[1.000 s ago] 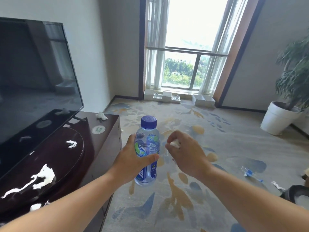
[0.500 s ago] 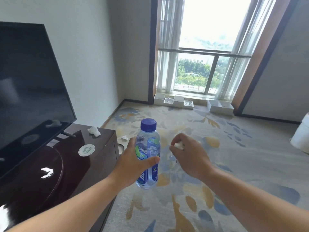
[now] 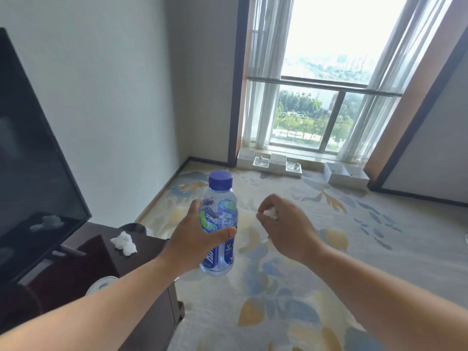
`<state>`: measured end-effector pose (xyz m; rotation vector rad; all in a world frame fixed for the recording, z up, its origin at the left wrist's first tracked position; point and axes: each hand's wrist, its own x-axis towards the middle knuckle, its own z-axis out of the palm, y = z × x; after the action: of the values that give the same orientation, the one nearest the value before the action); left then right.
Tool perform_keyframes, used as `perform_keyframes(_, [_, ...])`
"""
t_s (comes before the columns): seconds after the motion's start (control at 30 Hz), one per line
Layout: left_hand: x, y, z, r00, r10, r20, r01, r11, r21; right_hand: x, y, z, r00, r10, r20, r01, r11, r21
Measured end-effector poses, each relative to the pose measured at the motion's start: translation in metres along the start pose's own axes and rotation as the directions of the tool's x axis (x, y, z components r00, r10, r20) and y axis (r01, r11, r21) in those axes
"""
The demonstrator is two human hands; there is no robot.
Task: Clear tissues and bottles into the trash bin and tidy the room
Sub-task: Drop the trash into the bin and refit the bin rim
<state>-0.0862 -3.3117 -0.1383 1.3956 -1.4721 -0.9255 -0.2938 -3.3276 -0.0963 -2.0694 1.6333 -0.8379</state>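
The left hand (image 3: 195, 240) is wrapping fingers and thumb round a clear plastic bottle with a blue cap and blue-green label (image 3: 222, 198), holding it upright above the patterned carpet (image 3: 329, 252), while the right hand (image 3: 287, 233) is pinching a small white tissue wad (image 3: 271, 213) in curled fingers; neither is binned yet. Another crumpled white tissue (image 3: 124, 243) is lying on the dark wooden cabinet (image 3: 101, 257), awaiting collection. A dark round rim (image 3: 134, 227) is peeking out beyond the cabinet, possibly the trash bin.

1 bottle (image 3: 220, 198), 2 tissues (image 3: 124, 243) (image 3: 271, 213), 1 TV (image 3: 30, 160)
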Motion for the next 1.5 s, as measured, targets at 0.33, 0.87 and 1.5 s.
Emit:
perform_keyframes(0.33, [0.135, -0.040, 0.009, 0.993, -0.020, -0.117, 0.029, 0.997, 0.076, 0.156, 0.051, 0.035, 0.992, -0.071, 0.108, 0.068, 0.997, 0.035])
perform_keyframes(0.87, [0.326, -0.060, 0.024, 0.916, -0.126, -0.380, 0.153, 0.987, 0.041, 0.407, 0.111, 0.070, 0.925, -0.275, 0.261, 0.225, 0.952, 0.205])
perform_keyframes(1.5, [0.498, -0.139, -0.116, 0.787, -0.204, -0.582, 0.211, 0.976, -0.057, 0.636, 0.014, 0.211, 0.719, -0.530, 0.450, 0.499, 0.844, 0.196])
